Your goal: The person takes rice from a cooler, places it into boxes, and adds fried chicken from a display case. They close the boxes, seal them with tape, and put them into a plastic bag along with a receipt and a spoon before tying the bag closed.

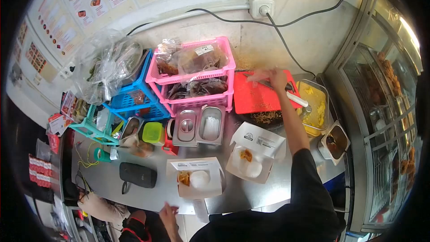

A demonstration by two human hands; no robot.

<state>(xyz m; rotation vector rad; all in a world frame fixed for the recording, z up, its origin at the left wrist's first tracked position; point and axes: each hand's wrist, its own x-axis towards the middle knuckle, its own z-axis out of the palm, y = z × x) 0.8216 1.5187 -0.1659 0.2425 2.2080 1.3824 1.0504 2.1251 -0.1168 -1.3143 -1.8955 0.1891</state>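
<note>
My right hand (277,79) reaches over a red cutting board (253,96) at the back; its fingers look blurred, with something thin and translucent about them. Beneath it, a knife with a white handle (296,99) lies across the board. A tray of yellow food (320,107) stands just right of the board. Down at the table's front edge, my left hand (169,215) has its fingers slightly apart and holds nothing. Near it sits an open paper box (200,191) with a white rice mound and a brownish-yellow piece. A second open box (244,175) with similar food is to its right.
Pink baskets (192,79) and a blue basket (134,103) hold packets at the back. Metal containers (186,127), a green tub (153,133) and a black case (138,175) stand left. A glass food cabinet (380,107) borders the right. Another person's sleeve (101,207) shows lower left.
</note>
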